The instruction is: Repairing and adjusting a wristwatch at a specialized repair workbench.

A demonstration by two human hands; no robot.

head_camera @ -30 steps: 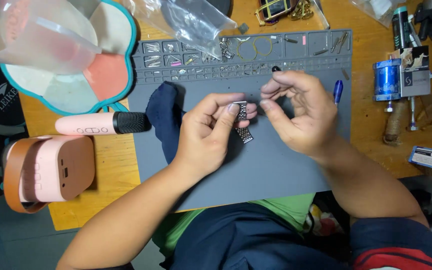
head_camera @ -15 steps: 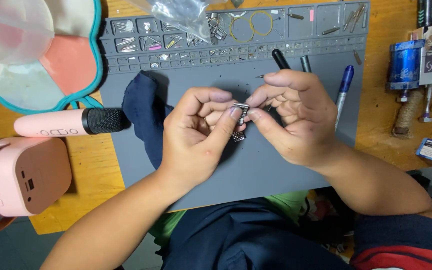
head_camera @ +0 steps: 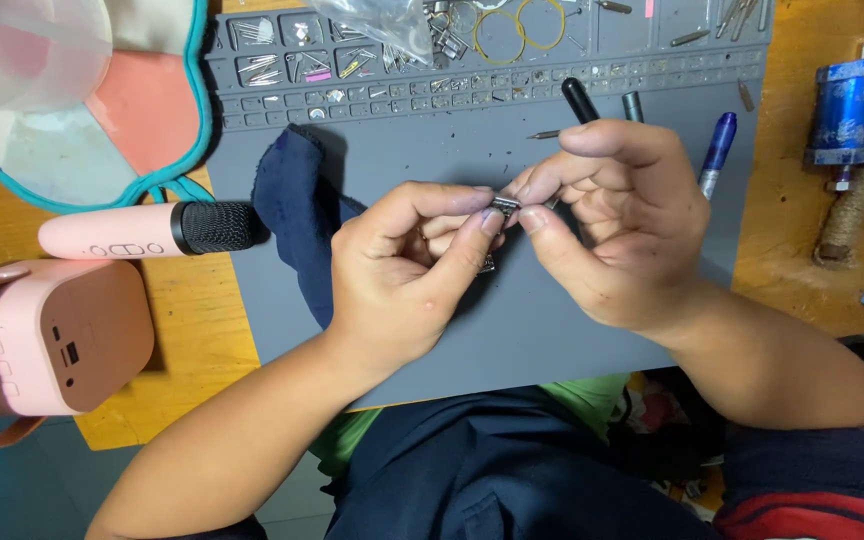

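Seen from above, 2 bare hands meet over a grey work mat (head_camera: 512, 340) on a wooden bench (head_camera: 202, 360). The left hand (head_camera: 402, 270) and right hand (head_camera: 622, 230) both pinch a small silver metal watch-band piece (head_camera: 505, 206), their fingers clamped on it from either side, just above the mat's middle.

Compared with half a second earlier, the hands have drawn closer together and the piece sits higher between the fingertips; more of it hung below them a second ago. It looks as though the grip has tightened for fine work on a link.

A dark blue cloth (head_camera: 297, 215) lies on the mat just left of the left hand. A pink microphone (head_camera: 142, 232) and pink speaker (head_camera: 47, 340) sit further left. A blue pen (head_camera: 718, 145) lies right of the hands.
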